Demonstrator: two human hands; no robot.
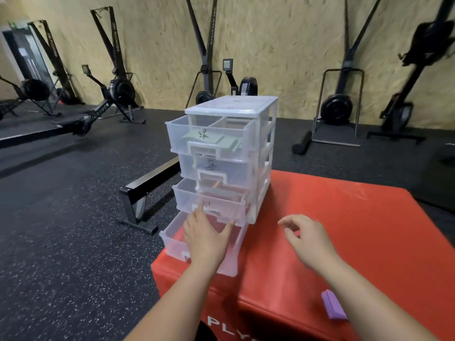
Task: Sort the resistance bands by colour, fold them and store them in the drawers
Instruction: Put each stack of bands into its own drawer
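The clear plastic drawer unit (231, 104) is set at the near-left corner of the red plyo box (364, 217), so that its drawers can be pulled out toward the person. The top drawer (177, 134) is left partly out, and folded green bands (231, 143) are seen lying flat inside, behind a handwritten label. The bottom drawer (172, 239) is drawn furthest out, probably to be filled next.

The left hand (206, 239) is held over it with fingers straight and spread, nothing gripped, a fingertip reaching the front of the third drawer (221, 207) (whether it is being pushed cannot be told). The right hand (307, 239) is hovered above the box, loosely curled and empty.

A folded stack of purple bands (332, 307), flat and matte, is left at the near edge, not yet stored.
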